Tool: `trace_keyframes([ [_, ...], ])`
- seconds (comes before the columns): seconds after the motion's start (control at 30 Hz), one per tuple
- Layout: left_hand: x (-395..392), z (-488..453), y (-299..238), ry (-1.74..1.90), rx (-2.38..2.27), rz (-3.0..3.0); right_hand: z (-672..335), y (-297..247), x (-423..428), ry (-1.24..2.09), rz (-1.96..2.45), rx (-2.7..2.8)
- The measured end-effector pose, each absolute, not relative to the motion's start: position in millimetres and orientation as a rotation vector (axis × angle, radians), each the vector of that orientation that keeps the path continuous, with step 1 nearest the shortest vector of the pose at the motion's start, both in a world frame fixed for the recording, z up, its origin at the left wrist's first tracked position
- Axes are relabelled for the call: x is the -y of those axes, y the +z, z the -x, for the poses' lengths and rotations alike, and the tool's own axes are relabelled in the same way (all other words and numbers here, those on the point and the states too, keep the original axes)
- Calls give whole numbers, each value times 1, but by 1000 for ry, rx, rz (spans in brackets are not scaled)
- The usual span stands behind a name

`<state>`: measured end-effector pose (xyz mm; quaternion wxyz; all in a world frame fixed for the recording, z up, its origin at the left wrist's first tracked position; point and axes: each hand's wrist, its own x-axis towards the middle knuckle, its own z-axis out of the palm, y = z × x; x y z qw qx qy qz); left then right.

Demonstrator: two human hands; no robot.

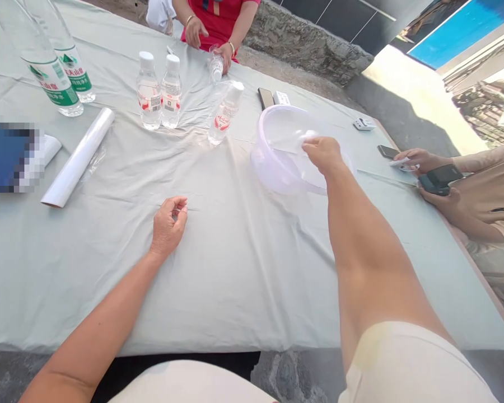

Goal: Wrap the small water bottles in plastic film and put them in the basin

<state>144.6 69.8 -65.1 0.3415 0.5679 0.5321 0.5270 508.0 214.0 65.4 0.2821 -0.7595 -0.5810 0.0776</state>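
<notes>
Over the pale purple translucent basin (273,173), my right hand (324,154) reaches with its fingers pinched together. A small whitish patch (308,136) shows by those fingertips; I cannot make out what it is. My left hand (168,226) rests on the cloth-covered table (235,268), fingers curled in and thumb against them, with nothing visible in them. Left of the basin, a small water bottle (225,115) leans slightly, clear film around it. Two more small bottles (149,95) with white caps stand farther left.
Tall water bottles (61,92) and a roll of clear film (79,159) are at the left. Across the table, a person in red (218,22) handles a clear bottle (216,67). Dark phones (266,98) lie behind the basin and at right, where another person holds a dark device (441,178).
</notes>
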Motion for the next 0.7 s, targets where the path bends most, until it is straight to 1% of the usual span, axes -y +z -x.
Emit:
trace_keyframes([
  [0.07,-69,-145,-66,1382,-1368,-1475,-484,70,-193,208,1884,1459],
  [0.1,-69,-145,-65,1391,-1354,-1475,-469,68,-178,284,1787,1442],
  [0.13,-68,-145,-65,1401,-1336,-1474,-451,64,-160,412,1690,1457],
  [0.2,-65,-146,-64,1409,-1274,-1472,-414,47,-119,911,1359,1362],
  [0.23,-63,-146,-63,1398,-1225,-1465,-396,35,-99,1087,1296,1341],
  [0.3,-58,-148,-61,1328,-1088,-1428,-364,8,-65,1275,1230,1308],
  [0.4,-51,-151,-60,1161,-923,-1324,-334,-30,-33,1346,1165,1270],
  [0.47,-48,-153,-59,1101,-914,-1279,-326,-47,-24,1381,1110,1226],
  [0.6,-45,-155,-51,1114,-938,-1231,-328,-56,-19,1437,1094,1173],
  [0.7,-45,-154,-44,1083,-964,-1187,-333,-52,-19,1352,1183,1149],
])
